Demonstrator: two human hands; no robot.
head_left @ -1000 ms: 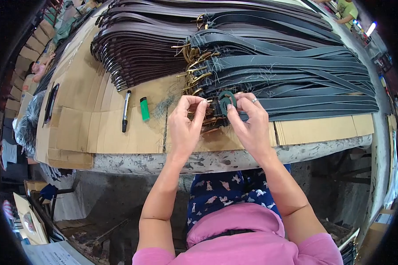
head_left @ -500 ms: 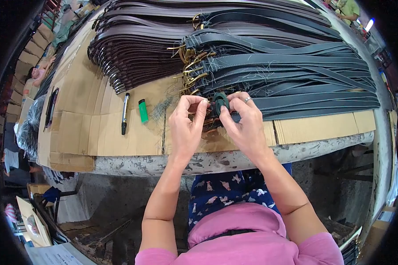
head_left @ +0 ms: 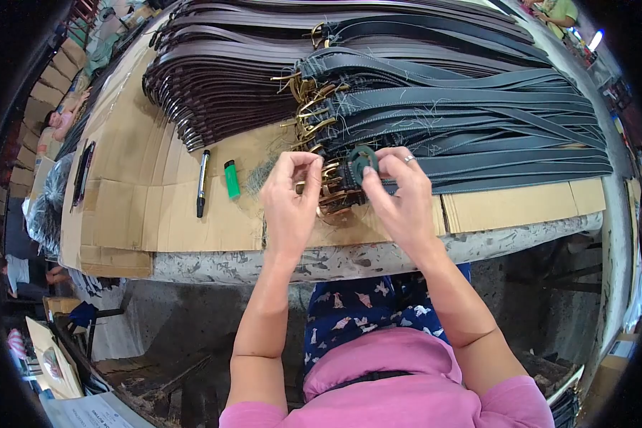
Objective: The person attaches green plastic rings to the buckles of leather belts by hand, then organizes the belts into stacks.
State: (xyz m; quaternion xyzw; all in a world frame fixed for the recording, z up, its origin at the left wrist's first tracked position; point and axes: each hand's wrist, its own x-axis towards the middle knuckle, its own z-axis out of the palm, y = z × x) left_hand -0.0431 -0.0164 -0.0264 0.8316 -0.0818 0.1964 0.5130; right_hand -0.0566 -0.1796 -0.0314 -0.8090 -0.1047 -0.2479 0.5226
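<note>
Between the thumb and fingers of my right hand (head_left: 401,189) is a small dark green ring-shaped object (head_left: 364,162). My left hand (head_left: 292,200) is pinched, thumb against fingertips, to the left of that object; whatever it grips is too small to make out. Just beyond and between my hands lie gold buckles (head_left: 314,118) of dark belts (head_left: 478,100), whose straps run off to the right. Loose thread ends lie over the straps.
A stack of dark brown belts (head_left: 228,93) lies at the back left. On the cardboard (head_left: 128,214) are a green lighter (head_left: 232,179), a marker (head_left: 202,184) and a thread tangle (head_left: 264,171). Other people appear at the far left and top right.
My hands have moved apart, the left one slightly leftward and the right one slightly rightward with the green object. That object is now tilted more face-on to the view.
</note>
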